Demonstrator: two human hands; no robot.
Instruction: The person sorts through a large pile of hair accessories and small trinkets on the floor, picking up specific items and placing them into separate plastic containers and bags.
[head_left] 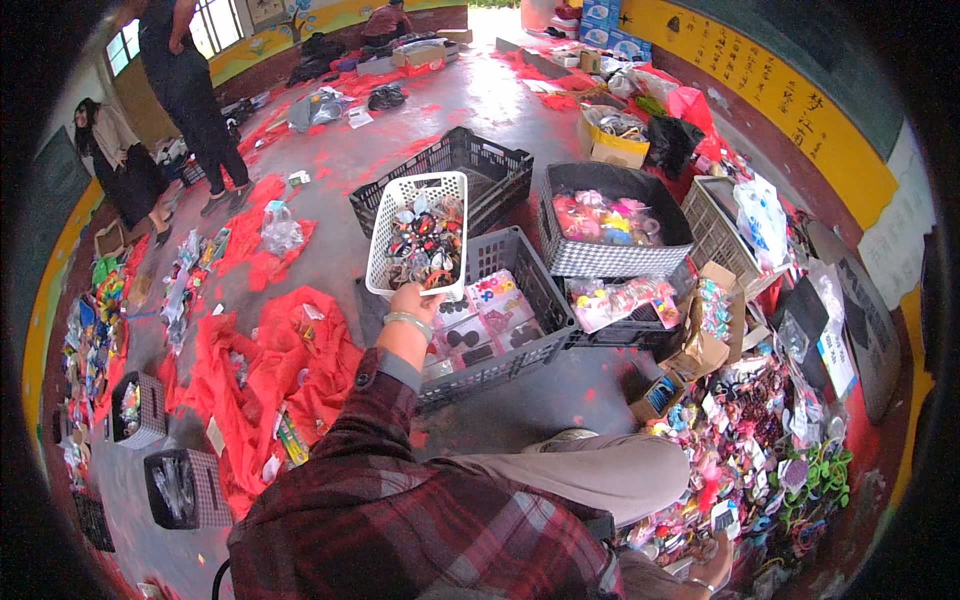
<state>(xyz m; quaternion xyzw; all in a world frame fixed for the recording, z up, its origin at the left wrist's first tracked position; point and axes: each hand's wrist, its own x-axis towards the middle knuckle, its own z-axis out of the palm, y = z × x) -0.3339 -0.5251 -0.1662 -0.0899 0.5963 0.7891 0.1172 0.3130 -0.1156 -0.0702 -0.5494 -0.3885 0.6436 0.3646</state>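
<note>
My left hand point(408, 301) grips the near rim of a white plastic basket point(375, 252), which holds many small dark, red and orange accessories. The basket sits over a black crate point(366, 200) and partly over a dark grey crate point(558, 300) with packs of pink, yellow and black pieces. Low on the right, my right hand point(712, 562) is at the edge of a large pile of hair accessories point(745, 430). Its fingers close at a small white card point(725, 517) bearing a dark piece. My own knee partly hides the pile.
A checkered bin point(612, 262) of colourful pieces stands beyond the crates. Open cardboard boxes point(705, 335) lie right of it. Crumpled red sheeting point(270, 380) covers floor to the left, near two small bins point(190, 490). Two people point(190, 90) are at the far left, another farther back.
</note>
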